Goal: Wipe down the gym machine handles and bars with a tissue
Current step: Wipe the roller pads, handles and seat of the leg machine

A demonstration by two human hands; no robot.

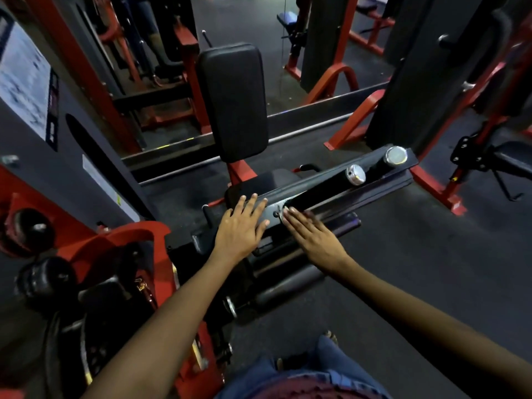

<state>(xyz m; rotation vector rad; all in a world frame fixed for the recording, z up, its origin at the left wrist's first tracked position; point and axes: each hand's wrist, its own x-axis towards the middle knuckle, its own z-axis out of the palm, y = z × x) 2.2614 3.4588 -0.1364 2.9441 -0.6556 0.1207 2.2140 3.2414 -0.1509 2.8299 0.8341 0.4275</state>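
Note:
A black flat bar (339,185) of a red and black gym machine runs from the centre toward the upper right. Two black handles with chrome end caps (355,174) (396,155) stand on it. My left hand (240,226) lies flat with straight fingers on the near end of the bar. My right hand (309,234) lies flat beside it, fingers straight and slightly blurred, its fingertips at a small pale edge that may be a tissue. No tissue shows clearly.
A black upright back pad (233,102) stands behind the bar on a red post. Red frame parts (123,240) and black rollers sit at the left. More red and black machines (431,82) stand at the back and right. My jeans (316,370) show at the bottom.

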